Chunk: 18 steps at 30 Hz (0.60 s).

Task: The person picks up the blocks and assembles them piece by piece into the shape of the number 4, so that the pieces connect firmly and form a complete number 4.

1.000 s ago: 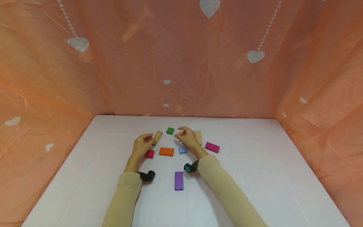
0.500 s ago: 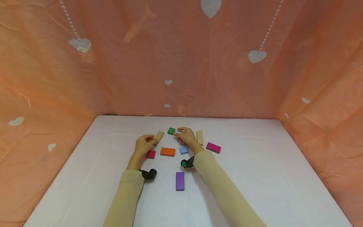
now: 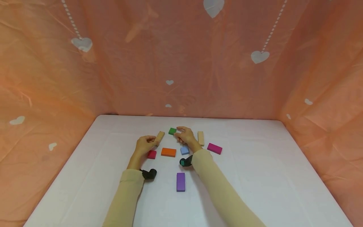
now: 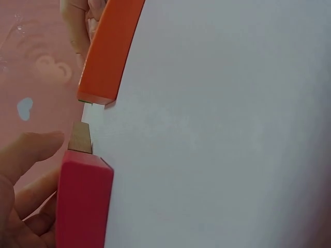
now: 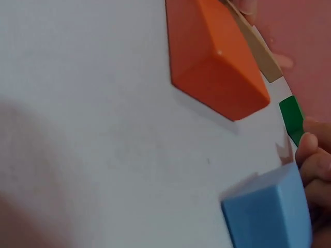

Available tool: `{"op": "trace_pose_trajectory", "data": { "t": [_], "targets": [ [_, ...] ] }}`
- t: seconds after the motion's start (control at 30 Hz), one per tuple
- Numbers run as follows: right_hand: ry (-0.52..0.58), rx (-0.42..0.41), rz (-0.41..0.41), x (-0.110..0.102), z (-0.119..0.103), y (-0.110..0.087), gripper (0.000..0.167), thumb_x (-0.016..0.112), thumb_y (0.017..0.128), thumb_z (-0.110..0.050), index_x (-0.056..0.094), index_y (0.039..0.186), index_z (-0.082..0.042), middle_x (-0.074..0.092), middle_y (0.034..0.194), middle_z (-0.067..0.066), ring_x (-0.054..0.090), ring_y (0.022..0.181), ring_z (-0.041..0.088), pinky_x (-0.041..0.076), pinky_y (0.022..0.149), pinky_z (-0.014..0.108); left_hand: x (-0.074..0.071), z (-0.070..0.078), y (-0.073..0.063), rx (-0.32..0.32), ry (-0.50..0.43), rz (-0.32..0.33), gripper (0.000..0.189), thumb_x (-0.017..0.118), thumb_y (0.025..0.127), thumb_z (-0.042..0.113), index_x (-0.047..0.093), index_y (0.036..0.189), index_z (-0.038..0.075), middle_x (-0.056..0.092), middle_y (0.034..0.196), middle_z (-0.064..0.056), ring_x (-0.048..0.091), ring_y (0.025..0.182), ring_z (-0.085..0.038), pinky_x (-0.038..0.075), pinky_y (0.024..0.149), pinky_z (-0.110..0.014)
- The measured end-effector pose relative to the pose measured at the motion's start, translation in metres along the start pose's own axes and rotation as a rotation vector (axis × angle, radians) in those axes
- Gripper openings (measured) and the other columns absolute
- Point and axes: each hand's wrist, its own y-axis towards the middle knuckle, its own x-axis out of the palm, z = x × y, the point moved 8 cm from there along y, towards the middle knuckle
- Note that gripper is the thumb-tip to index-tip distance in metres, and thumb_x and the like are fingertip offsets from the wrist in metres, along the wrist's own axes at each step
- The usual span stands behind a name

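Note:
In the head view my left hand (image 3: pixel 145 145) is beside the near end of a plain wooden block (image 3: pixel 160 136), thumb and fingers apart; whether it touches is unclear. The left wrist view shows its thumb near that wooden block (image 4: pixel 80 137), behind a red block (image 4: pixel 83 201). My right hand (image 3: pixel 185 135) hovers with loosely bent fingers at the right edge of a small green block (image 3: pixel 172 131). In the right wrist view, fingertips (image 5: pixel 309 142) overlap the green block (image 5: pixel 292 119); contact cannot be made out. Neither hand visibly grips anything.
An orange block (image 3: pixel 168 152) and a light blue block (image 3: pixel 184 150) lie between the forearms, with a purple block (image 3: pixel 180 182) nearer. Right of my right hand are another wooden block (image 3: pixel 200 138) and a magenta block (image 3: pixel 214 148). An orange curtain (image 3: pixel 187 63) surrounds the white table (image 3: pixel 255 176).
My right hand has edged left, closer to the green block. My left hand has shifted slightly along the wooden block's near end. The blocks lie as before; the head view has turned slightly.

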Motion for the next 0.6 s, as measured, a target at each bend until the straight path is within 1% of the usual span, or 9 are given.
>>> {"op": "trace_pose_trajectory", "data": {
  "t": [0.2, 0.43, 0.5, 0.6],
  "targets": [
    [-0.031, 0.024, -0.023, 0.0021, 0.0016, 0.0042, 0.047, 0.066, 0.091, -0.016, 0.054, 0.136, -0.012, 0.050, 0.049, -0.004, 0.038, 0.037, 0.003, 0.030, 0.039, 0.017, 0.0025, -0.0019, 0.0008, -0.036, 0.000, -0.019, 0.038, 0.069, 0.088, 0.015, 0.063, 0.120, -0.006, 0.067, 0.107, -0.023, 0.058, 0.090, -0.022, 0.042, 0.070, -0.014],
    [-0.076, 0.040, -0.016, 0.0029, 0.0025, 0.0078, 0.047, 0.068, 0.089, -0.017, 0.056, 0.135, -0.014, 0.048, 0.045, -0.004, 0.033, 0.034, 0.004, 0.027, 0.037, 0.018, 0.0026, 0.0004, -0.0002, -0.027, -0.025, -0.005, 0.037, 0.070, 0.085, 0.010, 0.064, 0.117, -0.007, 0.066, 0.103, -0.024, 0.060, 0.088, -0.022, 0.043, 0.067, -0.014],
    [-0.082, 0.043, -0.014, 0.0029, 0.0030, 0.0087, 0.047, 0.068, 0.089, -0.017, 0.056, 0.135, -0.014, 0.047, 0.045, -0.004, 0.033, 0.034, 0.004, 0.027, 0.037, 0.018, 0.0031, 0.0001, 0.0000, -0.033, -0.033, -0.008, 0.037, 0.070, 0.085, 0.010, 0.064, 0.118, -0.007, 0.066, 0.104, -0.024, 0.059, 0.088, -0.021, 0.043, 0.067, -0.014],
    [-0.090, 0.038, -0.012, 0.0030, 0.0031, 0.0088, 0.047, 0.068, 0.089, -0.017, 0.056, 0.134, -0.014, 0.047, 0.045, -0.005, 0.033, 0.034, 0.004, 0.028, 0.037, 0.018, 0.0030, 0.0004, 0.0005, -0.025, -0.031, -0.007, 0.036, 0.070, 0.085, 0.010, 0.064, 0.117, -0.007, 0.066, 0.104, -0.024, 0.060, 0.088, -0.021, 0.043, 0.067, -0.014]
  ]
}}
